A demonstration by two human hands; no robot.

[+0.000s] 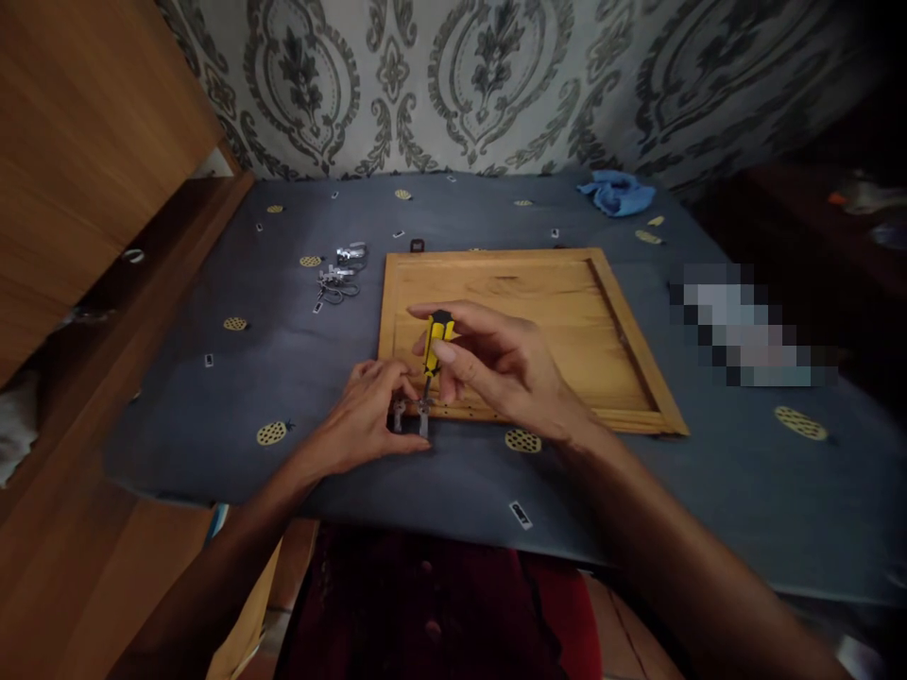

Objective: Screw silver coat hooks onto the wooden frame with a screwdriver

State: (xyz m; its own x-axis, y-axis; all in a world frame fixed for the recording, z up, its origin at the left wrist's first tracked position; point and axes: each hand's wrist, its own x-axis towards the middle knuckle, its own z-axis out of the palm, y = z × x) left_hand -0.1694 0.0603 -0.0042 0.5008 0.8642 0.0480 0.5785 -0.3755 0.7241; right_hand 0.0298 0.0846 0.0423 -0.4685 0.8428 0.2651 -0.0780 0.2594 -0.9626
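Dark red clothing [429, 614] nearest, below the fingers; right hand [506, 364] pinches yellow-black screwdriver [438, 331], shaft down at metal hinge [423, 422] just below its fingers; left hand [365, 413], thumb and fingers parted around hinge, whether pinching can't tell; wooden panel [510, 288] under right fingers, metal parts [340, 276] beyond left fingers, blue cloth [616, 194] well beyond right fingers

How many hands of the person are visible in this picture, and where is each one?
2: the left hand is beside the metal fittings at the wooden panel's near left corner; the right hand holds a yellow-and-black screwdriver above it.
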